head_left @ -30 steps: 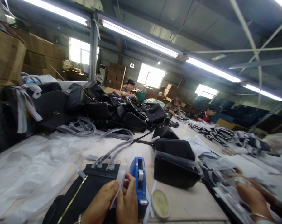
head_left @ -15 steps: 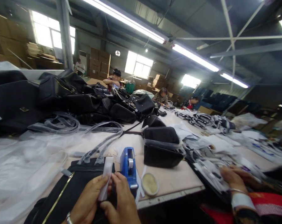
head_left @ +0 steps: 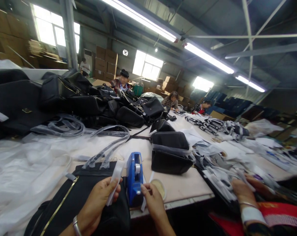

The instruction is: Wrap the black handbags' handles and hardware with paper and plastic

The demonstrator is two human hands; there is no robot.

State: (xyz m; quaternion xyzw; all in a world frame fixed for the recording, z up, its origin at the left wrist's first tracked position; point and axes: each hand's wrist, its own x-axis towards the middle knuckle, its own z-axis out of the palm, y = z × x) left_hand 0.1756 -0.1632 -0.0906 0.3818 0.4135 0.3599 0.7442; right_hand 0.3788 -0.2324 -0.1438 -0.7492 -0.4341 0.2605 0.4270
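Observation:
My left hand [head_left: 99, 196] is closed on a flat white strip [head_left: 116, 173], which stands up at a slant between thumb and fingers. Beneath it lies a black bag [head_left: 62, 200] with a gold zipper and wrapped handles [head_left: 109, 150]. Just right of the bag stands a blue tape dispenser [head_left: 132, 177] holding a small roll. My right hand [head_left: 154, 200] pinches at the dispenser's front cutting edge, with thumb and forefinger together on the tape's end, though the clear tape itself is hard to see. Partly behind this hand is a round tub of pale yellowish material [head_left: 159, 187].
A smaller black bag [head_left: 171, 154] with a wrapped strap stands past the dispenser. Black bags [head_left: 89, 105] are heaped at the back left, above white wrapping [head_left: 27, 177]. A co-worker's hands [head_left: 244, 188] handle pale pieces at right. The table edge [head_left: 187, 200] runs close by.
My right hand has left the strip and moved right to the front of the tape dispenser. My left hand keeps the strip, now tilted more to the right.

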